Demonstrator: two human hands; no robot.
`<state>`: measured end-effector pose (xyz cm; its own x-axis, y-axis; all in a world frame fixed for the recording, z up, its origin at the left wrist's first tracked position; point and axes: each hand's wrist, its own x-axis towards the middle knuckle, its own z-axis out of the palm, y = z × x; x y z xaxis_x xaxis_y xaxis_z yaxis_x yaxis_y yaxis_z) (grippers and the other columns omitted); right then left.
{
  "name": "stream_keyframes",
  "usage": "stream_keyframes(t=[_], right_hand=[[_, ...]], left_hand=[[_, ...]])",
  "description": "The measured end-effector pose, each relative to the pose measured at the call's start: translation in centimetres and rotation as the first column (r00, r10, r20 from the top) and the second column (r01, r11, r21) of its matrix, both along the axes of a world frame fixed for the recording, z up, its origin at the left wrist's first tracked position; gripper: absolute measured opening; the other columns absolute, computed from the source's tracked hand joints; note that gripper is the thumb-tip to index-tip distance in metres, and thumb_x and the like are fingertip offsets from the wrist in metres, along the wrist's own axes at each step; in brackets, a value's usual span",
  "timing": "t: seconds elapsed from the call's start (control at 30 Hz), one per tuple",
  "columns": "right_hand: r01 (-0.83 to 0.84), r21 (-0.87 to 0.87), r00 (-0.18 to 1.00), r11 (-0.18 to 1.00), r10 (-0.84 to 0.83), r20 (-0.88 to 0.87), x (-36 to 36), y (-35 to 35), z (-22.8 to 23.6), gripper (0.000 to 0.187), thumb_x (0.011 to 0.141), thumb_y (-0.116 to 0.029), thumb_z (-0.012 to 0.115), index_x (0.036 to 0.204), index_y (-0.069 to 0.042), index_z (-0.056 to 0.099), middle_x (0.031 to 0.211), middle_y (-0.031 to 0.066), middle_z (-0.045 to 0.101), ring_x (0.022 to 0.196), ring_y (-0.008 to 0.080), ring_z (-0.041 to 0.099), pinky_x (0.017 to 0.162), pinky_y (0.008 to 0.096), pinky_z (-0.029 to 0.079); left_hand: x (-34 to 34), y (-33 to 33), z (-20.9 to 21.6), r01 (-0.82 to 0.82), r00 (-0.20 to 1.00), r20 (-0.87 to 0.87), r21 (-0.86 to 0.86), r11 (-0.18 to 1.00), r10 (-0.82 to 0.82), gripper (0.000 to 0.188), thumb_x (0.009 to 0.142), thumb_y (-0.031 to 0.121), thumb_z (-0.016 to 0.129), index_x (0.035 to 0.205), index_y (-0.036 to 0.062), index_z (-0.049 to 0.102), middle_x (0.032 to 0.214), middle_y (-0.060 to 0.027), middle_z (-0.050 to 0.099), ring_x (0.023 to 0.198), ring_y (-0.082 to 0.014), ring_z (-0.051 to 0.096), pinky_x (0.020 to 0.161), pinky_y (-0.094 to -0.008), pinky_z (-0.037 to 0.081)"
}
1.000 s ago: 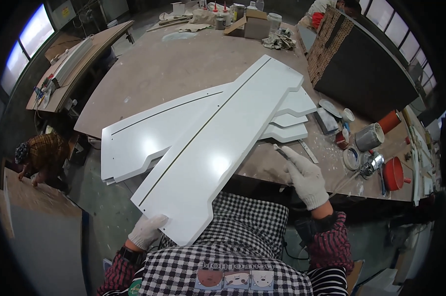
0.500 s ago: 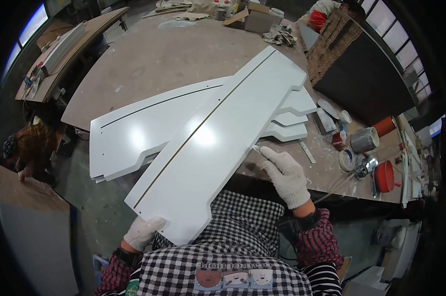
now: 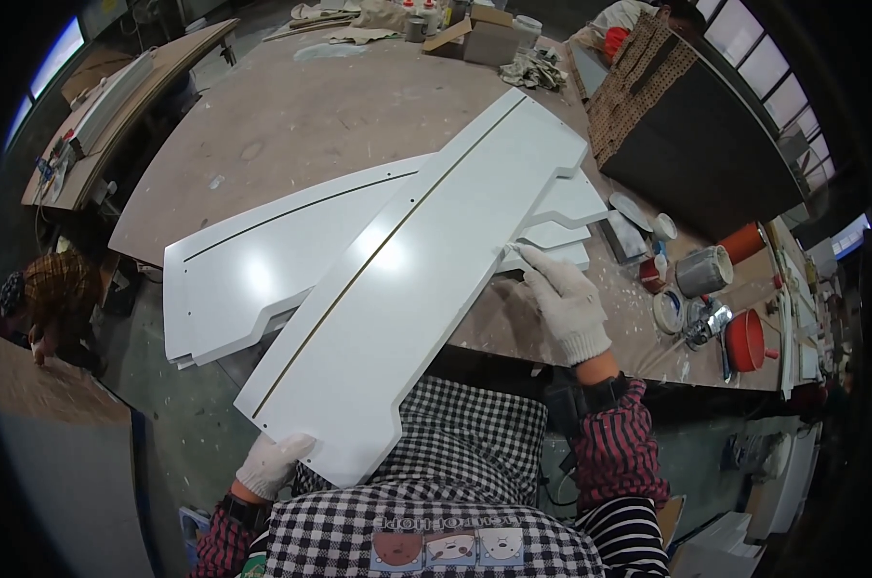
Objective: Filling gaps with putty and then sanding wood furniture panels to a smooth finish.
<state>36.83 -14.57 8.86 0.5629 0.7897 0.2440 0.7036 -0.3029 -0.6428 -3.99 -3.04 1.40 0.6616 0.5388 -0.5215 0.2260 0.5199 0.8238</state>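
A long white panel (image 3: 397, 279) with a dark groove along its length and a notched edge lies slantwise across other pieces. My gloved left hand (image 3: 273, 463) grips its near end, thumb on top and fingers out of sight beneath. At the panel's right edge is my gloved right hand (image 3: 563, 303), its thumb and fingertips drawn together around something small and pale that I cannot make out. Under the long panel rests a second white grooved panel (image 3: 253, 260), and more notched white pieces (image 3: 563, 234) poke out on the right.
The brown worktable (image 3: 291, 125) carries a grey can (image 3: 703, 271), a red pan (image 3: 745, 340), a tape roll (image 3: 669, 312) and a cardboard box (image 3: 484, 40). A large dark board (image 3: 701, 144) stands at right. One person (image 3: 55, 299) bends at left; another (image 3: 638, 19) is behind the board.
My right hand has slid up along the panel's right edge, away from me. My left hand keeps its hold on the near end. The whole view has shifted slightly.
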Motion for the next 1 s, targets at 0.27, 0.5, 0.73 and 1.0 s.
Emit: stream_keyframes(t=[0.27,0.5,0.73,1.0], right_hand=[[-0.047,0.004,0.997,0.999,0.047,0.061,0.3,0.9,-0.2,0.031,0.089,-0.021,0.056,0.118,-0.012,0.062,0.102,0.0124,0.064,0.091,0.0287,0.06,0.082,0.0356,0.048],[-0.05,-0.035,0.997,0.998,0.052,0.059,0.3,1.1,-0.2,0.03,0.089,-0.02,0.057,0.118,-0.013,0.062,0.105,0.0125,0.064,0.091,0.0284,0.06,0.081,0.0355,0.048],[-0.041,-0.133,0.979,0.99,0.066,0.19,0.1,0.0,-0.1,0.032,0.086,-0.016,0.059,0.118,-0.013,0.062,0.103,0.0122,0.064,0.091,0.0295,0.06,0.082,0.0361,0.048],[0.002,-0.123,0.997,0.992,0.008,0.081,-0.2,0.7,1.7,0.032,0.088,-0.017,0.059,0.119,-0.013,0.062,0.099,0.0124,0.064,0.092,0.0277,0.06,0.083,0.0343,0.048]], left_hand=[[0.1,0.0,0.3,-0.007,1.0,-0.028,-0.02,1.0,0.006,0.044,0.085,0.016,0.061,0.123,-0.0009,0.05,0.114,-0.0089,0.059,0.103,-0.0193,0.058,0.09,-0.0332,0.046],[0.1,-0.1,0.2,-0.022,1.0,-0.016,-0.011,1.0,0.021,0.041,0.085,0.014,0.061,0.122,-0.0014,0.051,0.114,-0.0087,0.06,0.103,-0.0189,0.058,0.09,-0.0327,0.046],[-0.1,-0.1,0.0,-0.013,1.0,-0.017,-0.011,1.0,0.013,0.041,0.085,0.015,0.062,0.122,-0.0019,0.051,0.113,-0.0085,0.06,0.101,-0.0185,0.059,0.089,-0.0327,0.046],[0.2,-0.3,0.1,-0.04,0.999,0.02,-0.018,0.999,0.041,0.041,0.086,0.015,0.061,0.121,-0.0013,0.052,0.113,-0.0081,0.06,0.102,-0.0185,0.058,0.089,-0.0322,0.046]])
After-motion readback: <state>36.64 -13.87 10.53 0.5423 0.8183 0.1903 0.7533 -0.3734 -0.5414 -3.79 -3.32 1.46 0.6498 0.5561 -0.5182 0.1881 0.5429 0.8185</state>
